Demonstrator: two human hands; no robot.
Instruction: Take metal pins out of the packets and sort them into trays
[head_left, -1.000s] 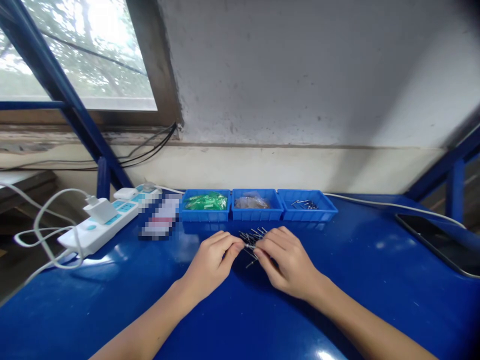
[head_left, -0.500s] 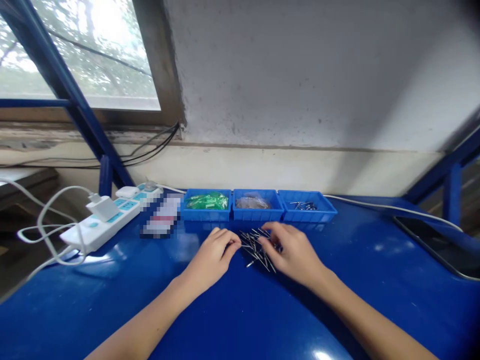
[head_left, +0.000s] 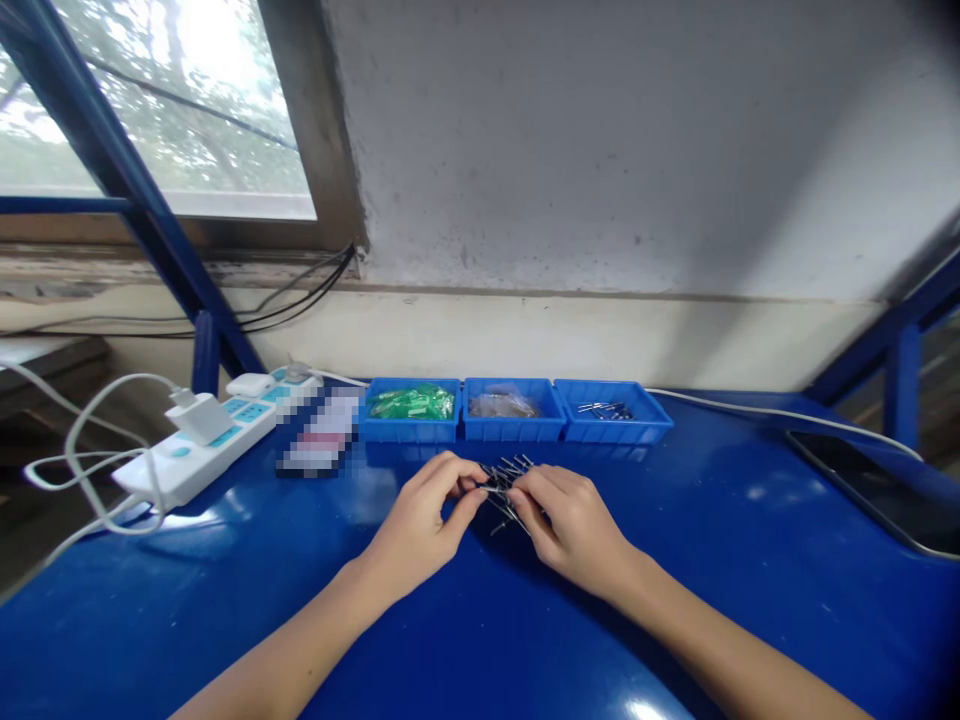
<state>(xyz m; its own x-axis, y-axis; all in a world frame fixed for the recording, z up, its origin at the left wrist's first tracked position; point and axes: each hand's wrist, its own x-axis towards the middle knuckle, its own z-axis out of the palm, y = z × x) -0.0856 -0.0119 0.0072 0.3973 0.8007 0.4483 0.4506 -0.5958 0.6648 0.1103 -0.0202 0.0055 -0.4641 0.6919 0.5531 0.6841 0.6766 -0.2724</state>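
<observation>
A pile of thin metal blind rivets [head_left: 504, 510] lies on the blue table in front of me. Above its near part, my left hand [head_left: 431, 510] is closed, thumb and forefinger pinching one end of a single rivet [head_left: 496, 489]. My right hand [head_left: 570, 515] is closed too, its fingertips pinched at the other end of that rivet and covering the pile's right side. Past the hands stands a blue bin [head_left: 619, 431] with a few more rivets [head_left: 604, 410] in it.
Left of that bin are a blue bin [head_left: 514, 430] of clear bags and a blue bin [head_left: 412, 431] of green packets. A power strip [head_left: 176, 470] with looped white cables and a blurred-out object [head_left: 319, 435] sit at left. A black phone [head_left: 877, 490] lies at right.
My right hand has moved left and its fingers have closed at the rivet's end. The left hand has shifted slightly, and a rivet now spans both hands.
</observation>
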